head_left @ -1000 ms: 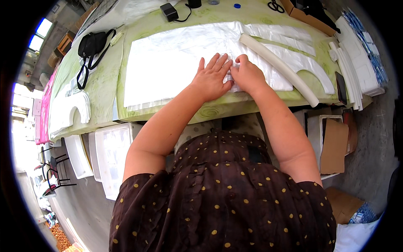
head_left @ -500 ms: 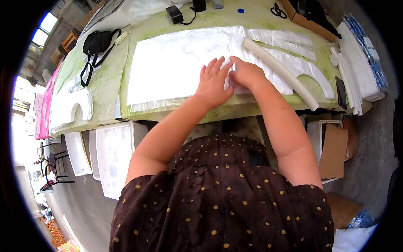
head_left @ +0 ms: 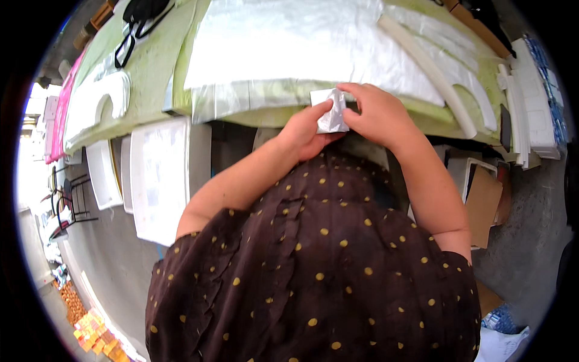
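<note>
My left hand (head_left: 306, 131) grips a small folded packet of white, shiny plastic film (head_left: 330, 111), its thumb lying across the front and the fingers behind. My right hand (head_left: 380, 114) is curled at the packet's right side, with the index fingertip at its upper edge and the thumb by its right edge. Both hands are held at the table's near edge, close to my body. Just beyond them a large stack of flat white plastic sheets (head_left: 271, 45) covers the middle of the table.
A long pale tube (head_left: 428, 75) lies slantwise across the sheets' right part. More white rolls (head_left: 514, 114) rest at the table's right end. At the left are a black bag (head_left: 142, 12) and cut white curved pieces (head_left: 111, 99). White bins (head_left: 160, 178) stand below the table's edge.
Both hands have come back from the sheets toward my body, and the folded packet now shows between them. The view has tipped downward, so the table sits higher in the picture.
</note>
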A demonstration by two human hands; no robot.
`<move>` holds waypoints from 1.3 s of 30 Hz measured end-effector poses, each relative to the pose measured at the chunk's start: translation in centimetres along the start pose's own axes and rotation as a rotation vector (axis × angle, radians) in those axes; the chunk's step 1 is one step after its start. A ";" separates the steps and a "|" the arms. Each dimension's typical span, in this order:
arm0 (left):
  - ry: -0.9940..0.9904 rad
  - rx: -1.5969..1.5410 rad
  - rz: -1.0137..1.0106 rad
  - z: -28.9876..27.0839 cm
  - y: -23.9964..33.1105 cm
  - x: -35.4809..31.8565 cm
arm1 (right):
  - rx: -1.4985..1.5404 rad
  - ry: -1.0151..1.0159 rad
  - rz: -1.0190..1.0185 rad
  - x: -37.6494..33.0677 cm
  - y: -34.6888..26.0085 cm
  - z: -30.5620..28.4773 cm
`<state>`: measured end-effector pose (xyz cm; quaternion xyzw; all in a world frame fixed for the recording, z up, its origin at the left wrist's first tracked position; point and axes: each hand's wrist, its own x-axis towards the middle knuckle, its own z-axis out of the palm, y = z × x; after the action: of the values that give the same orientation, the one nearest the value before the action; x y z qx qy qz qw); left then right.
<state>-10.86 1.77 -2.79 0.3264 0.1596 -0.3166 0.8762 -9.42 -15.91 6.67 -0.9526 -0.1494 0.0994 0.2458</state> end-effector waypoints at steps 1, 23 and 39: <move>0.049 -0.028 0.014 0.2 -0.2 -0.2 | 0.125 0.097 -0.037 -1.0 0.0 0.6; 0.126 -0.034 0.457 -2.6 0.0 -4.9 | 1.212 0.117 0.114 -0.8 1.1 9.0; 0.826 0.691 0.771 -18.9 9.8 -23.2 | 1.143 -0.291 0.091 1.3 1.6 11.0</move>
<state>-23.15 30.69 -0.74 0.7172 0.2437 0.1379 0.6382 -10.71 -12.04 -3.70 -0.6510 -0.0633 0.3042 0.6925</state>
